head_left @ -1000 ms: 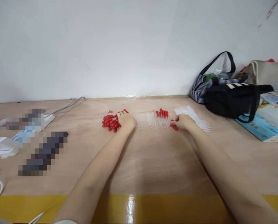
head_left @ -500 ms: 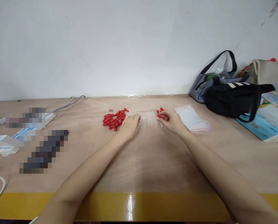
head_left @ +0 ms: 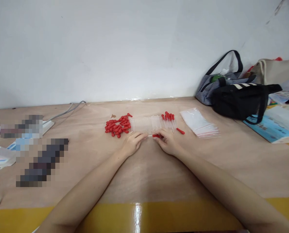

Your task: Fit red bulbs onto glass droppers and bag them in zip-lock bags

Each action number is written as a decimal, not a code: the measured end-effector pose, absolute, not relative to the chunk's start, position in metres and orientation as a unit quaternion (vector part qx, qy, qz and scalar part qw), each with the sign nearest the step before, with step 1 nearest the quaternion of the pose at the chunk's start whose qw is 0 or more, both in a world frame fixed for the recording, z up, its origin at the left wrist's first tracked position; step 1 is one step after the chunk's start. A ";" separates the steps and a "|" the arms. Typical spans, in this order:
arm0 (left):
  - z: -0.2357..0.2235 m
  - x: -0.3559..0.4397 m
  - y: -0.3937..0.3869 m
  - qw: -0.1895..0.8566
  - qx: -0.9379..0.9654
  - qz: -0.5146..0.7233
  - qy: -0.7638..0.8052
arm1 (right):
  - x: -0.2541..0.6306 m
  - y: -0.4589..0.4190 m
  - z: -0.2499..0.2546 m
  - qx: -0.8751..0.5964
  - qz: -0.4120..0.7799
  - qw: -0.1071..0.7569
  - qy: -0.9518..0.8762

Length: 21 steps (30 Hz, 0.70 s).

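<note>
Under my grip spreads the tabletop (head_left: 139,176). Just beyond my fingers lies a row of clear tubes (head_left: 156,122); rightward, a stack of plastic bags (head_left: 199,123). A pile of red bulbs (head_left: 117,127) sits beyond my left hand (head_left: 134,142), which pinches a thin tube (head_left: 149,136) toward the red bulb (head_left: 156,136) gripped by my right hand (head_left: 167,141).

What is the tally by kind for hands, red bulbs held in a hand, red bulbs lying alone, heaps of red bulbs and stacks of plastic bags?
Hands: 2 (left hand, right hand)
Held red bulb: 1
Lone red bulb: 1
Heap of red bulbs: 1, too overlapped to count singly
Stack of plastic bags: 1
Total: 6
</note>
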<state>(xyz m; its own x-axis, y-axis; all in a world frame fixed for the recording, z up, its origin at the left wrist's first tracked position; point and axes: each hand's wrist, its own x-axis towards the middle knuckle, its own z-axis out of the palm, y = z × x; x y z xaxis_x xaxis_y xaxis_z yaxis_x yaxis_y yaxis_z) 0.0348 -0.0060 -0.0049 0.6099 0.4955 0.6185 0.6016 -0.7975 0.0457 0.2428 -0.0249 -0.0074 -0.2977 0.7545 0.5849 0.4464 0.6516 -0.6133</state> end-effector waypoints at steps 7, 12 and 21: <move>-0.007 0.033 -0.006 0.072 -0.898 -0.342 -0.267 | 0.244 -0.023 -0.011 -0.360 0.190 0.456 -0.791; -0.008 0.034 -0.004 0.070 -0.902 -0.351 -0.244 | 0.244 -0.021 -0.015 -0.371 0.261 0.445 -0.773; -0.009 0.037 -0.005 0.081 -0.909 -0.340 -0.227 | 0.246 -0.020 -0.018 -0.357 0.210 0.429 -0.803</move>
